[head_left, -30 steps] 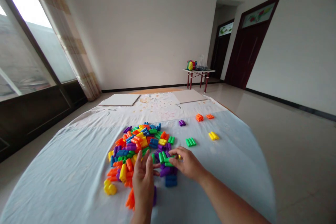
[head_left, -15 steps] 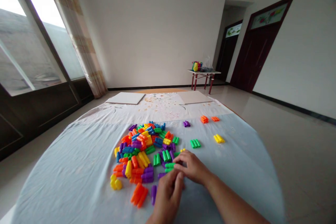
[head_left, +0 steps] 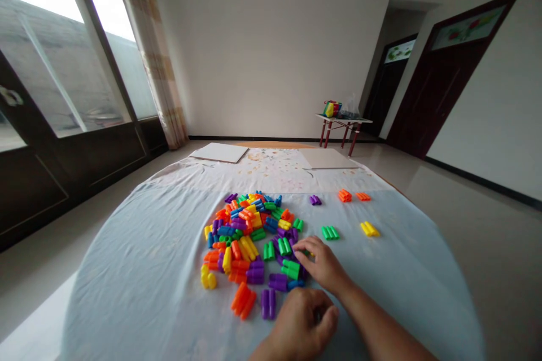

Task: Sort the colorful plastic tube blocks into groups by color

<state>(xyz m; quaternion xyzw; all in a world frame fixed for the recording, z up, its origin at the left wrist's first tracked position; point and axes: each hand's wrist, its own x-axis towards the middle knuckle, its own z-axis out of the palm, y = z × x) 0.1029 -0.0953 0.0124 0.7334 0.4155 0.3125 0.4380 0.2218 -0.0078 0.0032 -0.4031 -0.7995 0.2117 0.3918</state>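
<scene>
My left hand (head_left: 304,322) is curled above the near part of the table, thumb against bent fingers; whatever it may hold is hidden. My right hand (head_left: 322,264) reaches over the right side of the block pile, fingers bent but apart, with no block visible in them. Its fingertips are beside a green bullet-shaped block (head_left: 284,246) and above another green block (head_left: 291,269). Close to my left hand lie a purple block (head_left: 268,304), a second purple block (head_left: 278,282) and a partly covered blue block (head_left: 295,285).
A heap of orange, yellow, blue, green and purple blocks (head_left: 241,231) spreads left of my hands. Farther right lie separate green (head_left: 330,232), yellow (head_left: 370,229), purple (head_left: 315,200) and orange (head_left: 344,196) blocks. Two flat boards (head_left: 220,152) rest at the table's far end.
My hands were close together and have parted. The left has moved right and nearer me; the right has opened its fingers over the green blocks. The view has turned slightly left.
</scene>
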